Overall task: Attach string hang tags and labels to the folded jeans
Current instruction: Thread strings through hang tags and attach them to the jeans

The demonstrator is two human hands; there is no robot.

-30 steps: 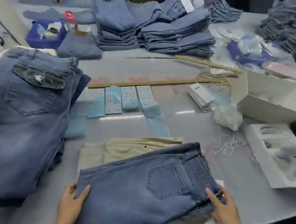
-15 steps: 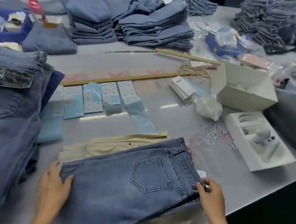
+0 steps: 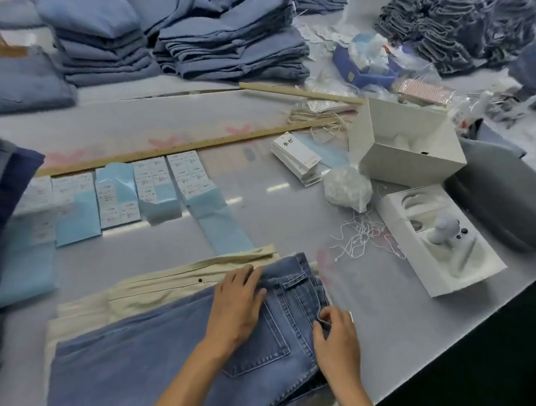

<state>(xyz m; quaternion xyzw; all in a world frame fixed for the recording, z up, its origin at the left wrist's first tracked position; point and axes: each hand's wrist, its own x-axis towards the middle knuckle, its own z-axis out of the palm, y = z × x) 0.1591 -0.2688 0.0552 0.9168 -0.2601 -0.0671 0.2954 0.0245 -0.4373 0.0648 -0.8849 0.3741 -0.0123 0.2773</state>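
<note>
Head view: left hand (image 3: 238, 297) lies flat, fingers spread, on the folded jeans (image 3: 166, 346) at lower centre, probably to pin the waistband. Right hand (image 3: 335, 336) pinches the waistband edge with curled fingers, likely readying a loop for a tag. Loose strings (image 3: 356, 235) lie just right of the jeans, hang tags (image 3: 297, 157) further up. The surface (image 3: 291, 210) is bare between; its edge runs close at lower right.

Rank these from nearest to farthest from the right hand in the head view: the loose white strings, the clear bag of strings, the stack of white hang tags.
From the right hand:
1. Loose white strings, just beyond it on the table.
2. Clear bag of strings, farther back.
3. Stack of white hang tags, farthest, beyond the bag and to its left.
</note>
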